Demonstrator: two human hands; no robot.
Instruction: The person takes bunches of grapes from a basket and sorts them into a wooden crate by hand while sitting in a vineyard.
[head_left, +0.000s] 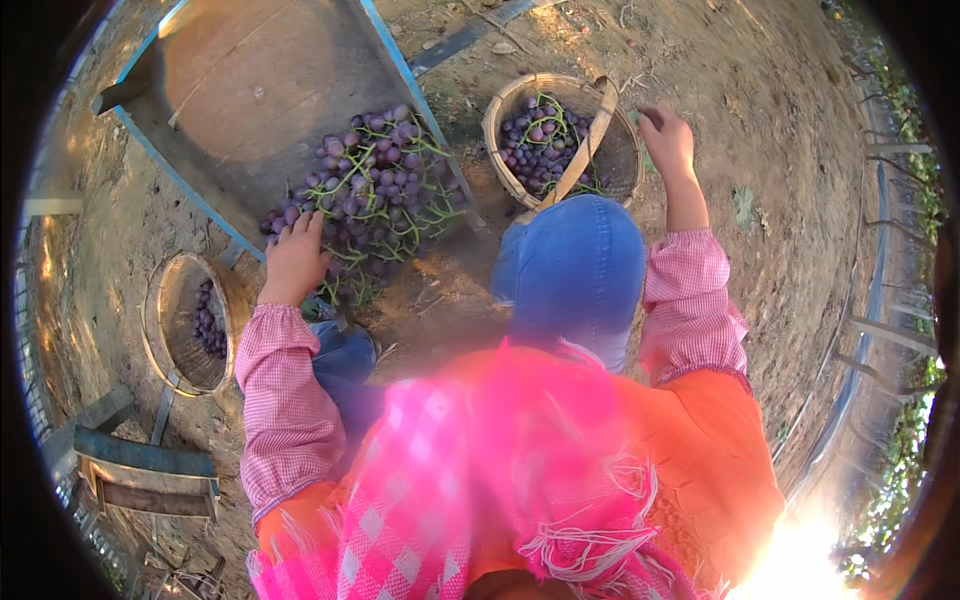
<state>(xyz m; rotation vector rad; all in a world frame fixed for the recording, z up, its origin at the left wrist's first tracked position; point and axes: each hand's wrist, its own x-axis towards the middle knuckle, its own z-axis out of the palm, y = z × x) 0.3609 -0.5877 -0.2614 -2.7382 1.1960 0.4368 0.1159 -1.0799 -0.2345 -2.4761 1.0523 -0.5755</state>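
Observation:
A large heap of purple grapes with green stems (382, 187) lies at the near end of a blue-edged tray (154, 161). My left hand (296, 259) rests against the heap's left side, fingers spread over the grapes; whether it grips any cannot be told. To the right stands a round woven basket (628, 139) with a flat handle, holding more grape bunches (540, 142). Just right of its rim is my right hand (667, 135), raised, fingers bent; a bit of green shows beside the fingertips, and whether they hold it cannot be told.
A second woven basket (174, 330) with some dark grapes stands at the left. Below it is a small wooden stool or bench (146, 457). My bent knee (585, 255) is close to the right basket. A leaf (742, 206) lies on the bare soil at the right.

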